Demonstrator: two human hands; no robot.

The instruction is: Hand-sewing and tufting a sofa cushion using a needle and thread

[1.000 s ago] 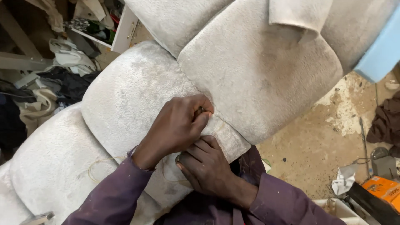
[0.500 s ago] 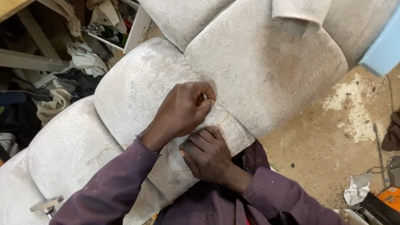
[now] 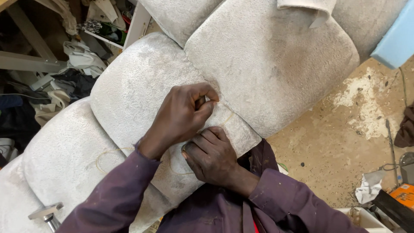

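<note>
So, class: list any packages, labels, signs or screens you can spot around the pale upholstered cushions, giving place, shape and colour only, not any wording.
Orange box-like package: far right edge, on the dusty floor, flat-sided, mostly cut off by the frame.
White rectangular tray or box: bottom right, only its rim shows.
No labels, signs or screens are visible; both hands rest on plain grey cushion fabric.

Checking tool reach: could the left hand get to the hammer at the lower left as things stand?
Probably yes: the hammer lies uncovered on the cushion beside the left sleeve, though the left hand is pinching at the seam.
</note>
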